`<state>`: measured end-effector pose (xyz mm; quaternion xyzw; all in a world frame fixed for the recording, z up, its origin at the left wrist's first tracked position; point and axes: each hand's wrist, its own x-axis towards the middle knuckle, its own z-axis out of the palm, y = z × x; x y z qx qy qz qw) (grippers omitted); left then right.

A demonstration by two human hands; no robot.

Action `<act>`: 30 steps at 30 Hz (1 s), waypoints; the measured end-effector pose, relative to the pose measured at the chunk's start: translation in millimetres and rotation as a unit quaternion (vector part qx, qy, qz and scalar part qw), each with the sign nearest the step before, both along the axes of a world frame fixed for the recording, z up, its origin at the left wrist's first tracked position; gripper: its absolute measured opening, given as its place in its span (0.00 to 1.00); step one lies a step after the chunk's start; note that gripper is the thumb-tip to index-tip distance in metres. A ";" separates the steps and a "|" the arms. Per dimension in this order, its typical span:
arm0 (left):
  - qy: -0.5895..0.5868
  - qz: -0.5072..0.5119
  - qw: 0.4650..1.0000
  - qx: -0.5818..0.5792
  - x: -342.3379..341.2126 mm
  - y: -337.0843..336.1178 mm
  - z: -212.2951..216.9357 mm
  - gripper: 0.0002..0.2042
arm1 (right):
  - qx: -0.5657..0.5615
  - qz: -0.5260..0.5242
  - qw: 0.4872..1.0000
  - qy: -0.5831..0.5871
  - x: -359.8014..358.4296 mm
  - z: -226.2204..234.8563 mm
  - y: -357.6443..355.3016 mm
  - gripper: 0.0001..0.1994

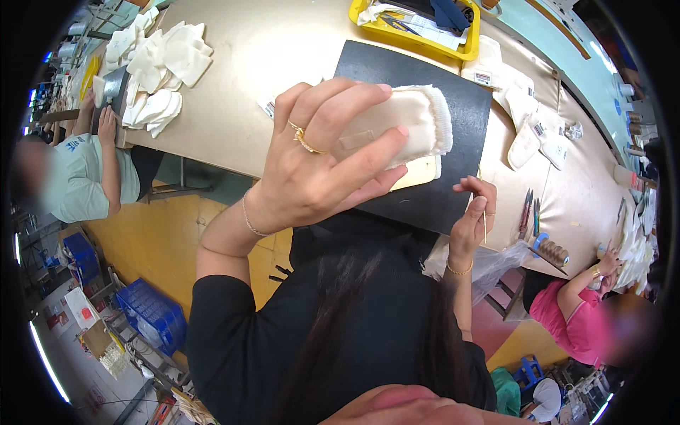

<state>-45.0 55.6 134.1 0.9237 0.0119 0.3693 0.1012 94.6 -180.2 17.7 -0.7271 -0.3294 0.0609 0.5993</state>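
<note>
Left hand: fingers bent and spread across the left part of a cream pad, which it grasps.

Pad: cream, ribbed white edging along its right end; lies to the right of the left hand's knuckles, fingertips over its face, left end hidden by the fingers. Positioned over the board, well to the far left of the right hand.

Right hand: fingers curled, grasping a thin stick; beside the near right edge of the board, apart from the pad.

Yellow piece: flat, partly covered by the pad, near side showing.

Board: one, dark, flat on the cream surface, its near edge towards the person.

Tray: one, yellow, beyond the board; contains scissors, papers and dark cloth.

White pieces: several, loosely grouped right of the board.

Pile: white cut pieces, far left.

Snips: to the right of the right hand, near the spool, which is wound with brown thread.

Co-workers: one at left, pale green top; one at right, pink top.
</note>
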 end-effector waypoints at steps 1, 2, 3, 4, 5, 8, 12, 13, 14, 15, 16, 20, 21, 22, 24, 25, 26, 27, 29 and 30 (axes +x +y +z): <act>0.007 0.001 1.000 -0.004 0.0 -0.3 0.5 0.23 | -0.002 0.000 1.000 -0.001 0.5 0.3 0.3 0.22; 0.011 0.002 1.000 -0.005 -0.6 -0.1 0.3 0.23 | -0.001 0.000 1.000 -0.001 1.4 0.3 1.1 0.22; 0.016 0.001 1.000 -0.002 -1.9 0.4 -0.6 0.22 | 0.000 0.001 1.000 0.000 2.1 0.5 1.2 0.22; 0.024 0.018 1.000 0.003 -1.5 6.4 -4.3 0.23 | -0.003 -0.003 1.000 0.001 4.9 -1.7 5.0 0.22; 0.038 0.037 0.999 0.005 -5.0 10.3 -7.7 0.23 | 0.008 -0.003 1.000 -0.002 5.0 -1.8 4.9 0.22; 0.068 0.134 0.989 -0.002 -11.0 41.7 -34.9 0.22 | 0.012 -0.008 1.000 0.011 6.1 -3.0 5.7 0.23; 0.109 0.235 0.965 -0.043 -15.0 90.7 -95.9 0.19 | -0.005 -0.002 1.000 0.031 5.9 -3.2 5.6 0.22; 0.118 0.248 0.960 -0.055 -16.0 96.6 -111.2 0.20 | -0.010 0.002 0.999 0.031 5.8 -3.0 5.5 0.22; 0.145 0.269 0.949 -0.082 -17.3 99.9 -124.1 0.20 | -0.005 0.007 1.000 0.030 6.0 -2.9 5.5 0.22; 0.148 0.269 0.950 -0.054 -18.1 100.9 -133.8 0.20 | 0.003 0.013 1.000 0.025 6.5 -3.2 5.7 0.22; 0.169 0.278 0.945 -0.040 -17.1 99.9 -140.1 0.21 | 0.008 0.016 1.000 0.022 7.3 -3.7 5.8 0.21; 0.141 0.260 0.954 -0.043 2.0 64.8 -138.3 0.22 | 0.014 -0.033 0.999 -0.018 10.1 -7.7 5.1 0.22; 0.158 0.173 0.963 -0.131 7.9 45.1 -135.2 0.22 | -0.001 -0.050 0.999 -0.022 10.7 -9.7 5.5 0.22; 0.170 0.091 0.957 -0.215 13.0 21.4 -132.5 0.22 | -0.015 -0.065 0.997 -0.026 11.4 -12.3 6.3 0.21; 0.197 -0.019 0.969 -0.150 19.8 -23.3 -127.3 0.24 | -0.044 -0.055 0.997 -0.014 13.7 -17.3 6.8 0.20; 0.197 -0.047 0.970 -0.133 24.6 -37.0 -126.3 0.25 | -0.049 -0.050 0.998 -0.006 14.5 -20.1 7.5 0.19; 0.211 -0.038 0.967 -0.140 28.7 -40.2 -126.8 0.25 | -0.053 -0.046 0.998 0.003 14.3 -23.2 8.7 0.19; 0.224 -0.032 0.964 -0.142 31.9 -43.5 -127.9 0.25 | -0.056 -0.043 0.997 0.013 13.8 -26.0 10.2 0.18; 0.244 -0.032 0.959 -0.144 35.7 -45.7 -131.5 0.26 | -0.050 -0.040 0.998 0.025 11.9 -30.9 12.0 0.16; 0.251 -0.035 0.957 -0.143 35.9 -44.4 -133.3 0.26 | -0.053 -0.033 0.998 0.025 10.8 -32.7 12.0 0.15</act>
